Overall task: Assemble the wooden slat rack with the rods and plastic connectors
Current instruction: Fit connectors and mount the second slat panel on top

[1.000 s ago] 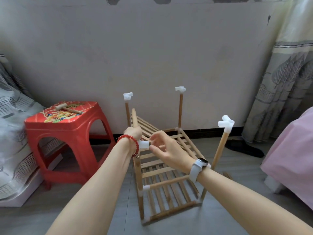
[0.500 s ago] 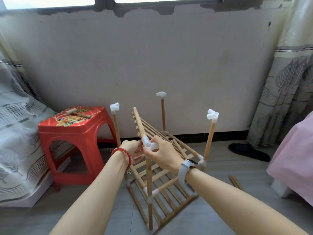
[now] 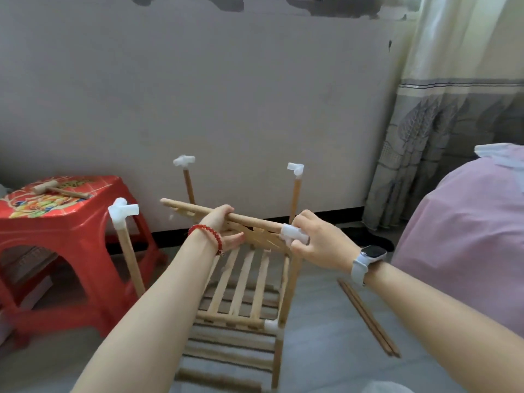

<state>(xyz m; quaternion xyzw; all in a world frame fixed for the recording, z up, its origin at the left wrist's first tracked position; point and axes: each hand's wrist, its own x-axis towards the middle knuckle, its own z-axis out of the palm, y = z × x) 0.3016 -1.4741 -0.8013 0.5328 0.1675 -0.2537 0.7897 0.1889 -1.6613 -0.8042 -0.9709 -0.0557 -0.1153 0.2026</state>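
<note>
The partly built wooden slat rack [image 3: 241, 282] stands on the floor in front of me. My left hand [image 3: 224, 228] holds the end rod of a loose slat shelf [image 3: 198, 209], thumb under it and fingers over it. My right hand [image 3: 317, 242] grips the white plastic connector [image 3: 292, 232] on the near right post, where that rod's right end meets it. Three other upright posts carry white connectors: near left [image 3: 123, 212], far left [image 3: 184, 160], far right [image 3: 295, 168].
A red plastic stool [image 3: 65, 222] stands at the left with a small wooden mallet [image 3: 54, 190] on top. Two spare rods [image 3: 368, 319] lie on the grey floor at the right. A pink-covered bed [image 3: 467, 228] and a curtain [image 3: 453, 123] fill the right side.
The rack has turned, so the loose shelf's rod now runs across my view from left to right. My left hand has slid along the rod; my right hand stays on the connector.
</note>
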